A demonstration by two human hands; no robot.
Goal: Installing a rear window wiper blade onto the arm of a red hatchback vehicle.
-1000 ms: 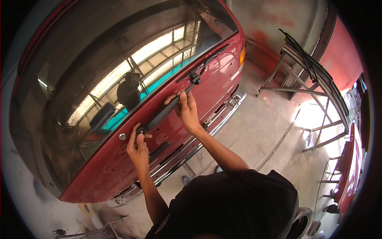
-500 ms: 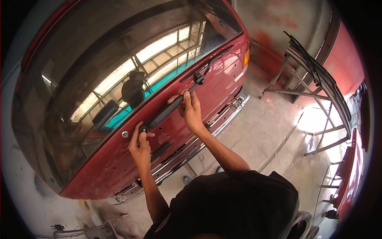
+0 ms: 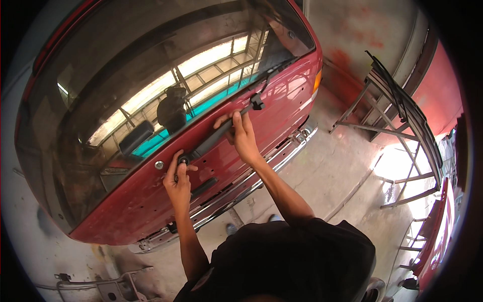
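A black rear wiper arm lies slantwise across the red tailgate, just below the rear window. At its lower left end my left hand closes round the pivot, thumb on the round fitting and fingers about the base. Farther up, my right hand pinches the arm between thumb and fingers; some fingertips are behind it. Beyond that hand, a black bracket joins the arm to the wiper blade, which looks blurred. A round silver lock sits left of my left hand.
A chrome bumper runs below the tailgate. Toward the right, a metal stand carries dark trim strips. Red panels stand at the far right. A metal frame part lies on the floor at the lower left.
The view has shifted slightly. Both hands keep their holds on the wiper arm. Its bracket end has moved slightly downward against the tailgate, and the blade has changed angle a little.
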